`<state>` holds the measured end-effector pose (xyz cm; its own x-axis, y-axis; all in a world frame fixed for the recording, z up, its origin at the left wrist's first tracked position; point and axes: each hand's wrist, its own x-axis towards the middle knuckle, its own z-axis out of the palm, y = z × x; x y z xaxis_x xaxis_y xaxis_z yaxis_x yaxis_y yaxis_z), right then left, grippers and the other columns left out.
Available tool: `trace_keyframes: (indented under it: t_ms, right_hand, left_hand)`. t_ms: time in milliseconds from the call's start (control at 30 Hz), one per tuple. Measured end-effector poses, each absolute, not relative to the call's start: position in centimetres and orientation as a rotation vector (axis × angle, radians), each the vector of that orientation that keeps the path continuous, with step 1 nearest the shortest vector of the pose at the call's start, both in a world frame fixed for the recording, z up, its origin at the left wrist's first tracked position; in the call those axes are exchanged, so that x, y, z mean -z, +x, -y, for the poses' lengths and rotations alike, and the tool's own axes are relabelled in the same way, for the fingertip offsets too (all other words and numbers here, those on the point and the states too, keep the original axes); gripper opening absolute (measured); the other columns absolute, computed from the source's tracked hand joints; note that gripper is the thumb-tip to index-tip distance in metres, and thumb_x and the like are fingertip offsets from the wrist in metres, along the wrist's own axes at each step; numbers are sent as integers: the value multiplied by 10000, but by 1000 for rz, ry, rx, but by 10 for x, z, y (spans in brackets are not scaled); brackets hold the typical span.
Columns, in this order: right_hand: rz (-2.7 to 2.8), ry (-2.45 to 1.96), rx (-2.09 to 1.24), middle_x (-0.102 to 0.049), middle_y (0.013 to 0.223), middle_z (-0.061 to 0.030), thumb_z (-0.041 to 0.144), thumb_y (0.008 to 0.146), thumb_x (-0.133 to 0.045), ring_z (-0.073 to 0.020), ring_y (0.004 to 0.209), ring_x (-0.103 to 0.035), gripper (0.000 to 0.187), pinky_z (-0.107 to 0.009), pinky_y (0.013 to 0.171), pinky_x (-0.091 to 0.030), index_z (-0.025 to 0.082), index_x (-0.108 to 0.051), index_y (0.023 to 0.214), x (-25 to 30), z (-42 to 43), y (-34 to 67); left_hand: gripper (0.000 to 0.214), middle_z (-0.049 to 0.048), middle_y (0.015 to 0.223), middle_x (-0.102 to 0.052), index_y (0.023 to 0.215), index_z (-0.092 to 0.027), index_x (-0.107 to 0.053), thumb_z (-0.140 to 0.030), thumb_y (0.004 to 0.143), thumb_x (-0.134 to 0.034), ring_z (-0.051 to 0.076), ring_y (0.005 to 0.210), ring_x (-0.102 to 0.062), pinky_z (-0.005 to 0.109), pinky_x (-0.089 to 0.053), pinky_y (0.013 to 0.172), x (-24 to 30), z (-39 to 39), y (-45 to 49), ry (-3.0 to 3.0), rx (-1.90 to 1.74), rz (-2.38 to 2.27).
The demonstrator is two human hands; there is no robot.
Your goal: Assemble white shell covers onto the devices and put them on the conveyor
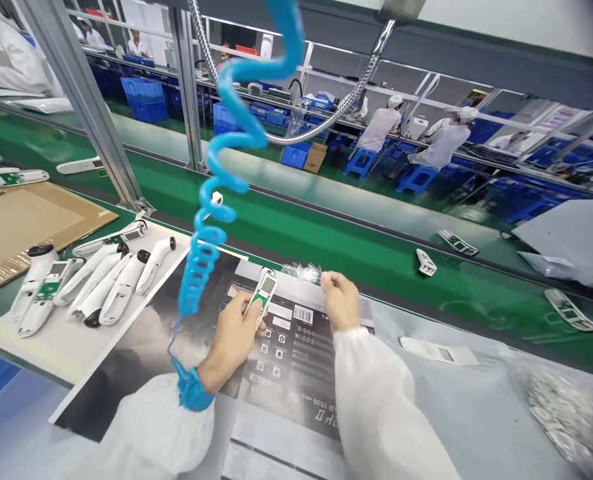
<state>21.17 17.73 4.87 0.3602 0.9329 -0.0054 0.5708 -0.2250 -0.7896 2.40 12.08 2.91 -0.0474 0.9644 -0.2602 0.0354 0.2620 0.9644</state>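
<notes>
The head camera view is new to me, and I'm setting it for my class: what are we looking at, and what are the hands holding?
This picture comes from a camera worn on a person's head, looking down at their own two bare hands. The left hand holds a white handheld device with a green circuit board showing. A blue coiled cord rises from a blue strap at that wrist. The right hand is beside a small clear plastic bag. Under the hands lies a dark printed sheet. To the left, white device casings lie side by side. Beyond runs a green conveyor belt, and farther off, a worker sits at another line.
</notes>
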Motion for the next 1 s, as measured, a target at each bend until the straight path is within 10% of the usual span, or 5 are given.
trace_keyframes:
  t_ms: [233,567,1000]
  right_hand:
    - [1596,-2064,-577,-673,719,8,257,720,-696,-221,834,-614,133,-366,861,-394,243,-614,823,-38,-226,279]
    - [1341,-2196,-658,-579,579,-24,561,728,-589,-170,540,-533,366,-329,585,-441,215,-525,628,-87,-137,444]
    - [1722,-2005,-835,-659,703,-37,258,731,-722,-217,760,-637,119,-363,750,-489,214,-612,720,-28,-251,230]
  left_hand:
    - [441,18,699,-624,870,-165,-579,-577,731,-654,148,568,-575,237,-451,490,-57,-102,-1,828,-895,-1377]
    - [474,-3,636,-589,877,-205,-603,-672,802,-574,157,607,-520,231,-395,548,-17,-62,-51,939,-640,-1377]
    - [457,-10,568,-548,794,-253,-567,-687,839,-433,212,582,-525,281,-406,591,-36,-22,-48,1264,-590,-1662]
